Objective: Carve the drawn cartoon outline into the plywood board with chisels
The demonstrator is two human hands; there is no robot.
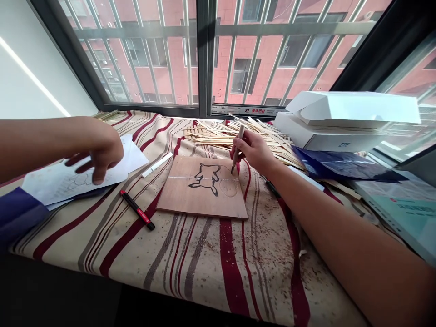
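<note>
My right hand (250, 146) grips a slim carving tool (236, 150) with a pale handle, its dark tip pointing down at the wooden board (177, 200). The tip is over the board's right side, by a faint pencilled outline; I cannot tell whether it touches. Thick dark lines on the board form an animal-like figure (206, 179). My left hand (107, 154) hangs over white paper sheets (44, 181) with sketches, its fingers bent down and apart, holding nothing. Between the sheets and the board lie a black and red pen (138, 210) and a white strip (157, 164).
A pile of thin wooden sticks (207, 136) lies behind the board, near the window. White boxes (340, 122), a dark blue sheet (347, 163) and a pale green book (398, 200) are at the right. Wood crumbs litter the striped cloth (272, 272).
</note>
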